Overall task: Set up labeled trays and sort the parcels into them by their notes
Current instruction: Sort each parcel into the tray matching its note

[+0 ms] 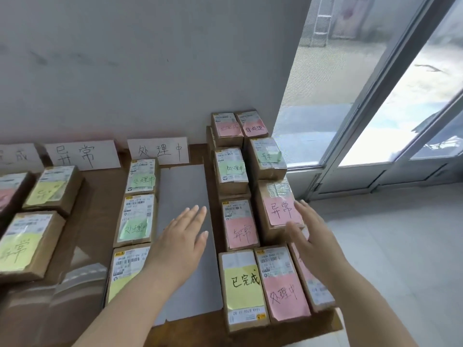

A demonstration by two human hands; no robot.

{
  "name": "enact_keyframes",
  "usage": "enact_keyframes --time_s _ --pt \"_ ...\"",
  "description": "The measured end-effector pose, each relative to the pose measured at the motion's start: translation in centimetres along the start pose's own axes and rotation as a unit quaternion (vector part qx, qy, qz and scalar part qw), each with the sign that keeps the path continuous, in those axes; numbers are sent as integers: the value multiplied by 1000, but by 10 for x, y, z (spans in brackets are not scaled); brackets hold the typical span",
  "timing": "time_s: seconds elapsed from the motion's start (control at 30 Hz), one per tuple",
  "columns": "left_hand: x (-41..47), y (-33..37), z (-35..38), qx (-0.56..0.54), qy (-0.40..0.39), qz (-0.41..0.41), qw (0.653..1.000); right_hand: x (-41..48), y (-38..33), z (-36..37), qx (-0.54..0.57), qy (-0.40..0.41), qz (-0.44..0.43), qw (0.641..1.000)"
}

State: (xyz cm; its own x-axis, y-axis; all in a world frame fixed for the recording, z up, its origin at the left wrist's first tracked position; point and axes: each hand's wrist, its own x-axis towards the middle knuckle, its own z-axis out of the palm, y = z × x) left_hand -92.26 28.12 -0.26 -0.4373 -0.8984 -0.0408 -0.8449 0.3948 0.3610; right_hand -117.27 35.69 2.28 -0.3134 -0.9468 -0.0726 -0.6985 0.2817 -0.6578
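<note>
Two cut-off things: the leftmost sign point(17, 156) shows only its last characters, and the pink-noted parcel point(8, 194) below it runs off the left edge.
Hidden: my left forearm covers most of the yellow note on the near parcel point(125, 269); my right forearm hides most of the corner parcel point(313, 284), so I cannot read its note.
Grey tray point(185, 196): it lies below the 处理中 sign point(160, 151). Three parcels line its left side, and the far two point(141, 176) point(136, 219) carry green 处理中 notes.
异常 sign point(82, 156): two yellow-noted parcels point(50, 189) point(25, 244) lie before it.
Unsorted stack point(240, 224): it is packed together at the right end of the worktop point(100, 196).
Left grip point(180, 244): flat with fingers straight, over the tray's bare part, holding nothing.
Right grip point(313, 236): fingers straight and empty, at the right edge of the big 异常 parcel point(278, 209). I cannot tell whether it touches.
</note>
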Motion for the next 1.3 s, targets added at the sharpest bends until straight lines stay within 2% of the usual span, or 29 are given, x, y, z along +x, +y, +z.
enact_keyframes --time_s 0.2,0.37,0.53,0.63,0.7,0.8,0.93,1.13,1.3 --pt "40 17 -4 0 17 -57 998 81 13 -33 -16 -14 -27 999" --pt "90 35 -2 -81 1 -126 989 152 29 -44 23 -34 33 999" --pt "143 36 11 -136 -11 -198 971 210 40 -31 109 -73 102 986" --pt "170 31 28 -238 -9 -256 937 231 42 -20 132 -103 119 979" --pt "184 29 38 -326 9 -293 899 240 41 -12 133 -113 132 976" --pt "196 27 50 -406 10 -335 850 265 77 8 143 -103 131 976" --pt "199 33 56 -442 8 -341 830 254 54 3 195 -123 137 963" --pt "194 41 59 -457 28 -320 829 248 43 9 205 -120 88 967" --pt "184 37 58 -493 59 -334 801 244 39 13 237 -143 79 958"
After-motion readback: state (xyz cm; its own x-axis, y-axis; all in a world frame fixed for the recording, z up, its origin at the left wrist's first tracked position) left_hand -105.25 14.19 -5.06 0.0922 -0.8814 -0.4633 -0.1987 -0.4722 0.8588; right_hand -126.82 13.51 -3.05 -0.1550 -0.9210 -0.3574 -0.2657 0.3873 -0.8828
